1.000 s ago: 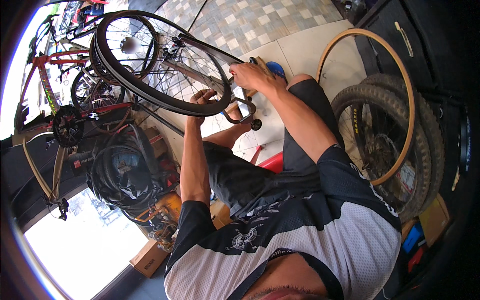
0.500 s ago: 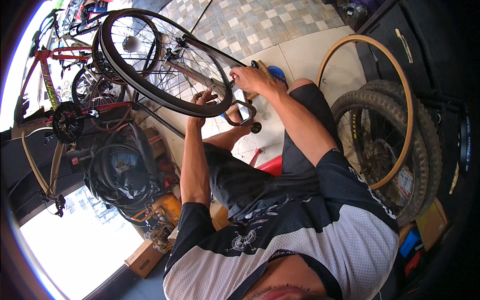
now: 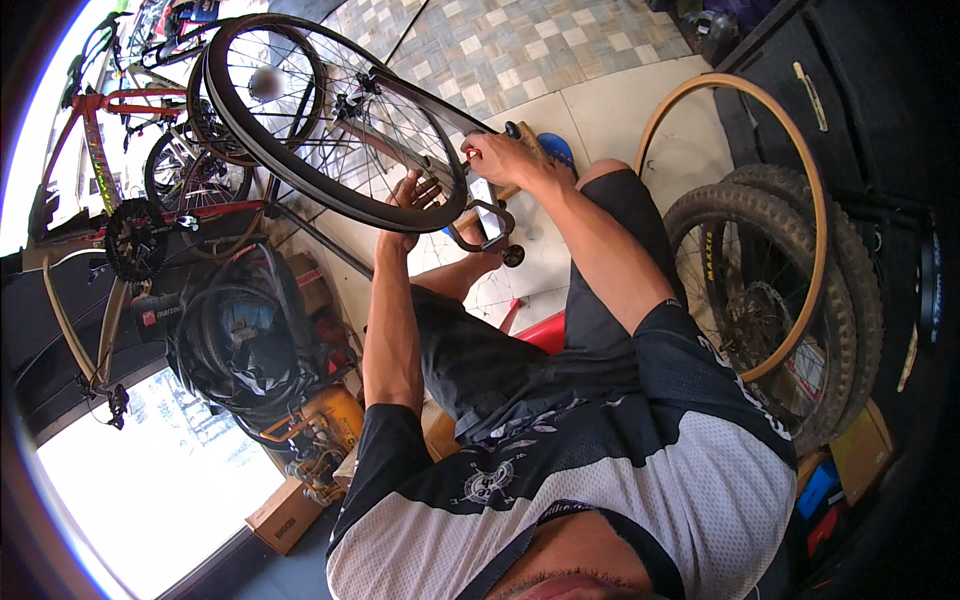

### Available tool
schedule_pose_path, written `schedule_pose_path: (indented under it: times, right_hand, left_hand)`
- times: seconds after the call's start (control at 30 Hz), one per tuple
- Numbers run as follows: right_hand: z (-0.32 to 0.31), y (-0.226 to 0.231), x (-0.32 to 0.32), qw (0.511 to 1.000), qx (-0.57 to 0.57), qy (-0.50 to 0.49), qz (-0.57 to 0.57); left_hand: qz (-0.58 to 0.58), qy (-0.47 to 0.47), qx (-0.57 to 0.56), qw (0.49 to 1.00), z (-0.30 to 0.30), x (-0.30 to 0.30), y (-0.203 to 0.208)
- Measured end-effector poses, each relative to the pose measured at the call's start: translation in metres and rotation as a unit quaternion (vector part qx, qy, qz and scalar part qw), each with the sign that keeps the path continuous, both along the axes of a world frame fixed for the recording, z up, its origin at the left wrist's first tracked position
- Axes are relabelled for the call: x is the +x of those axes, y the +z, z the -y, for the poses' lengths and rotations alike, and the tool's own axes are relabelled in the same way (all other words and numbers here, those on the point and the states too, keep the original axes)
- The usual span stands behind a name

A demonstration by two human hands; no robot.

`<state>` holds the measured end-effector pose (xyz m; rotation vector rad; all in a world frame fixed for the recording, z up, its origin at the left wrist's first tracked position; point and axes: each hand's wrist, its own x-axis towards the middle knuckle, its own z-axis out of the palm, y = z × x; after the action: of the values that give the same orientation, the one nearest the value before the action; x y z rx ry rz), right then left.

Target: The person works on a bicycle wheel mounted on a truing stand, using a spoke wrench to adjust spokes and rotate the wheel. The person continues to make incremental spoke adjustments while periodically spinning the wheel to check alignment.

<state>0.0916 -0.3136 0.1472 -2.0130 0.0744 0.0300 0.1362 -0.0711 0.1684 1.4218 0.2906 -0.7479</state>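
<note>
As a truing stand (image 3: 432,104) supports the spoked bicycle wheel (image 3: 275,160) at its centre, keeping its edge within reach, the left hand (image 3: 412,190) spreads loose fingers there; the right hand (image 3: 500,158) pinches a small red object (image 3: 473,153), kind unclear.

Left fingers (image 3: 428,190) spread loosely at the bicycle wheel (image 3: 345,205) while right fingers (image 3: 484,148) curl by the metal stand (image 3: 428,104)

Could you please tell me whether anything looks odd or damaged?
Nothing clearly stands out: the spoked wheel by the left hand sits in a metal stand, and no spill or obvious damage shows.
</note>
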Motion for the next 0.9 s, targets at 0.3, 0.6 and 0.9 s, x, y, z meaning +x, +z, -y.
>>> schedule_pose_path:
  times: [0.3, 0.6, 0.9]
  right_hand:
    - [-0.005, -0.005, 0.001, 0.999, -0.024, 0.010, -0.027]
    - [0.006, 0.029, 0.004, 0.989, 0.062, 0.134, 0.004]
    - [-0.072, 0.232, -0.113, 0.548, 0.101, 0.812, 0.171]
  left_hand:
    - [-0.008, -0.006, -0.002, 1.000, -0.001, -0.001, 0.001]
    - [-0.017, -0.023, 0.009, 1.000, 0.000, 0.008, -0.004]
    - [-0.013, -0.017, 0.015, 1.000, -0.007, 0.005, -0.004]
